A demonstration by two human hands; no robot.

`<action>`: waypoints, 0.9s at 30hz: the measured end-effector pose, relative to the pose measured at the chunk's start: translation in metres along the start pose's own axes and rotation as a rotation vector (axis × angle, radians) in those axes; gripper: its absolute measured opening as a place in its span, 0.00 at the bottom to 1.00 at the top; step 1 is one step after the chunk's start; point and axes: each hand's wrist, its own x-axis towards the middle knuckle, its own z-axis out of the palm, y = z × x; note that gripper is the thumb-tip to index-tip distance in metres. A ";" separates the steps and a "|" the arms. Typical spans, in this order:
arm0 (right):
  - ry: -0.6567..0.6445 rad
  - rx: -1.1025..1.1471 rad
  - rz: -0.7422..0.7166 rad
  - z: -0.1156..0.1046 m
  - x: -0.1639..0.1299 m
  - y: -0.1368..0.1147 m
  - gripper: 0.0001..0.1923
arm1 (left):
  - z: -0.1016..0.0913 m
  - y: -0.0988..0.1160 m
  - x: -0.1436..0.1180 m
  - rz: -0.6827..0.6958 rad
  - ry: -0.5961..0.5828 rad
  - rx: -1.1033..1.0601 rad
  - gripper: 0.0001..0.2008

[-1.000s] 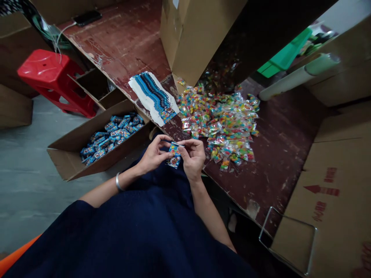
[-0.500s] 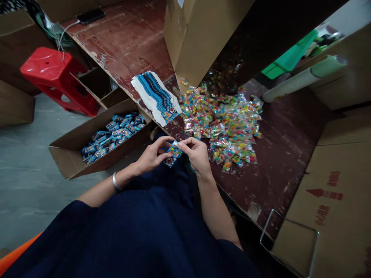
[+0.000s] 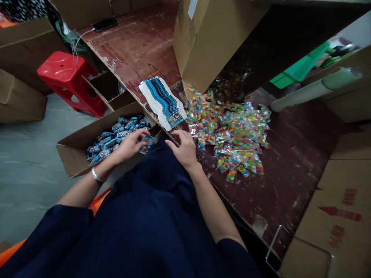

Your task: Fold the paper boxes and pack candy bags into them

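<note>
My left hand (image 3: 131,144) holds a small blue printed packet (image 3: 147,141) over the near edge of a low cardboard box (image 3: 75,143) that has several like blue packets (image 3: 117,133) in it. My right hand (image 3: 183,148) hovers with spread fingers at the table edge, holding nothing, close to a fanned stack of blue and white printed cards (image 3: 163,102). A heap of clear bags of coloured candy (image 3: 228,131) lies on the dark red table (image 3: 290,154) to the right of that hand.
A big cardboard carton (image 3: 214,34) stands behind the candy heap. A red plastic stool (image 3: 68,79) and more cartons are at the left on the grey floor. A phone (image 3: 104,24) on a cable lies at the table's far end. Cartons (image 3: 333,224) line the right side.
The two hands held the blue packet together in front of me; now the left hand has carried it leftward to the box, and the right hand has let go and moved toward the cards.
</note>
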 end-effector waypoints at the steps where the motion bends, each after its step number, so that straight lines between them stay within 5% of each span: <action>1: 0.025 -0.095 -0.008 0.009 0.010 0.005 0.16 | -0.019 -0.007 0.000 -0.049 0.064 0.201 0.16; 5: 0.015 -0.298 -0.018 0.040 0.043 0.019 0.16 | -0.079 -0.029 -0.006 -0.246 0.175 0.450 0.23; 8: 0.010 -0.346 -0.016 0.045 0.051 0.022 0.10 | -0.092 -0.037 -0.011 -0.262 0.198 0.368 0.29; 13: -0.008 -0.352 -0.049 0.030 0.037 0.020 0.08 | -0.045 -0.026 0.006 -0.184 0.035 -0.028 0.12; 16: 0.082 -0.274 -0.137 0.019 0.014 0.013 0.12 | 0.002 -0.011 0.022 -0.171 -0.083 -0.350 0.19; 20: 0.110 -0.144 -0.225 0.011 -0.030 -0.002 0.09 | 0.052 0.006 0.041 -0.281 -0.306 -1.074 0.26; 25: 0.050 -0.027 -0.274 -0.002 -0.066 -0.022 0.07 | 0.070 0.015 0.042 -0.285 -0.436 -1.183 0.19; 27: 0.040 0.002 -0.178 -0.010 -0.066 -0.027 0.15 | 0.066 0.017 0.037 -0.234 -0.492 -1.176 0.22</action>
